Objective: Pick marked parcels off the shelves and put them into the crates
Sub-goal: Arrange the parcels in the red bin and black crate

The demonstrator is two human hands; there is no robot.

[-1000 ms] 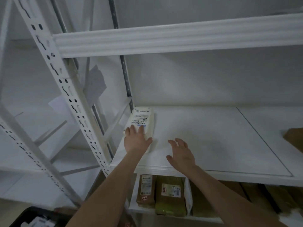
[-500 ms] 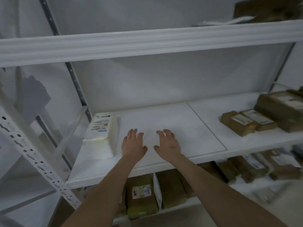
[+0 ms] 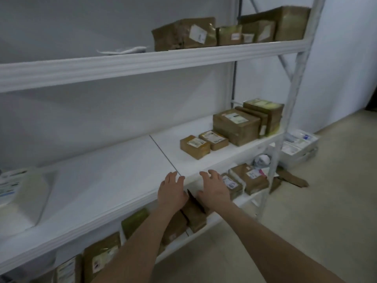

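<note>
- Reaching forward with both bare forearms, side by side, toward the front lip of the middle shelf [image 3: 81,227].
- Holding the left hand [image 3: 172,192] palm down, fingers spread and nearly straight, tips over the lip beside the thin seam between two shelf boards; gripping nothing.
- Hovering the right hand [image 3: 214,189] just beside it, palm down, fingers loosely curled, clutching nothing either; cannot tell whether either hand touches the shelf.
- Looking at smooth white-painted shelving: ribbed front beams, and an upright post [image 3: 289,99] on the right.
- Spotting two small brown boxes [image 3: 194,147] well to the right on that shelf, side by side and touching, white labels on top.
- Behind those, farther right, finding a bigger taped carton [image 3: 236,125], with flat brown parcels [image 3: 265,115] stood on edge against it.
- At far left of the same shelf, catching a soft white bagged parcel [image 3: 24,197] with a printed label, well apart from both hands.
- Up top, noting crinkled brown cartons [image 3: 183,33], taped and labelled.
- Below the hands, seeing more brown labelled parcels [image 3: 248,177] on the lower shelf, some leaning.
- Past the post, on the beige floor [image 3: 326,221], making out white containers [image 3: 297,146]; cannot tell whether crates.
</note>
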